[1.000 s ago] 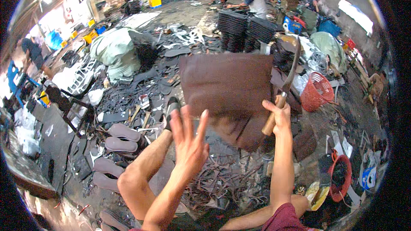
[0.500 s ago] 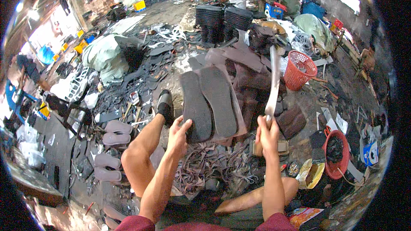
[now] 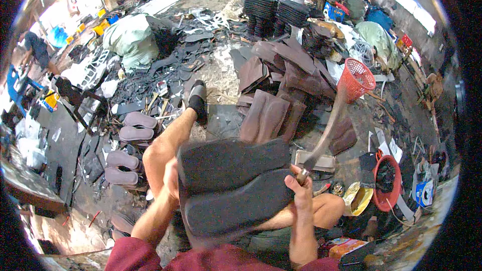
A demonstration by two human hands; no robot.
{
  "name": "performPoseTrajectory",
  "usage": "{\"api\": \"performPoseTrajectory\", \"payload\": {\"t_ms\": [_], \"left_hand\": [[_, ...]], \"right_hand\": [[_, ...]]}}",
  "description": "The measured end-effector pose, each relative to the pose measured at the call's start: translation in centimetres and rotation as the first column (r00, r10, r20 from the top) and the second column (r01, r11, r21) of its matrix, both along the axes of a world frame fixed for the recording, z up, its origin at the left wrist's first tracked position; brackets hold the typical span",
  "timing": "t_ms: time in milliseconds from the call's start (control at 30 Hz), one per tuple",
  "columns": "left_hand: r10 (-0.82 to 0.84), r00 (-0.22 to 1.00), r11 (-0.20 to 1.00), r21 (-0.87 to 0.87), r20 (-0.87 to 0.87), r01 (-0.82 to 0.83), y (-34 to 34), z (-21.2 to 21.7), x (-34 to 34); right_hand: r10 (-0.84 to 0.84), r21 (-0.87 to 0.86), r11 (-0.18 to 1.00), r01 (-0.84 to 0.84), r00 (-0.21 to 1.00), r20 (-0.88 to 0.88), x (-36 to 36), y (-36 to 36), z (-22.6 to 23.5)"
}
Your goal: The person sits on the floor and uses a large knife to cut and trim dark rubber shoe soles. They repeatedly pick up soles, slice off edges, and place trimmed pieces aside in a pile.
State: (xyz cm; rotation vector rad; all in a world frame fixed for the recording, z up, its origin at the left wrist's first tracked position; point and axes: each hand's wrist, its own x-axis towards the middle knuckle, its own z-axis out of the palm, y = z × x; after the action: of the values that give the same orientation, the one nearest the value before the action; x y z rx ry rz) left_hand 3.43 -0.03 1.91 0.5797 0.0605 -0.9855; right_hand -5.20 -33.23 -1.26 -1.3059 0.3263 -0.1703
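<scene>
My left hand (image 3: 172, 179) grips two dark rubber sole-shaped pieces (image 3: 233, 185) by their left edge and holds them flat, close under my face. They hide most of that hand. My right hand (image 3: 301, 190) is closed on the wooden handle of a long curved blade (image 3: 329, 130) that points up and away to the right. The blade rises beside the right end of the sole pieces. My bare left leg (image 3: 173, 138) stretches forward, with a black and grey sandal (image 3: 199, 101) on its foot.
Brown sole blanks (image 3: 271, 115) lie in a heap ahead, beside a red mesh basket (image 3: 355, 79). Stacks of dark soles (image 3: 276, 12) stand farther back, where other people sit. Cut purple soles (image 3: 131, 133) lie at left. A red bowl (image 3: 387, 180) sits at right among scraps.
The two sole pieces came up from the ground in front of me to close under my face. My left hand now grips their edge. The blade stays raised in my right hand.
</scene>
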Motion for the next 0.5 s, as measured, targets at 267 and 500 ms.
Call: {"api": "performPoseTrajectory", "payload": {"t_ms": [267,500], "left_hand": [[0.638,0.656,0.531,0.385,0.404,-0.755,-10.1,-1.3,-2.2],[0.68,0.658,0.515,0.428,0.322,-0.742,-3.5,-0.1,-0.4]], "right_hand": [[-0.187,0.062,0.978,0.201,0.966,-0.178,-1.9,11.7,-2.0],[0.145,-0.572,0.802,-0.171,0.985,-0.092,-11.0,5.9,0.5]]}}
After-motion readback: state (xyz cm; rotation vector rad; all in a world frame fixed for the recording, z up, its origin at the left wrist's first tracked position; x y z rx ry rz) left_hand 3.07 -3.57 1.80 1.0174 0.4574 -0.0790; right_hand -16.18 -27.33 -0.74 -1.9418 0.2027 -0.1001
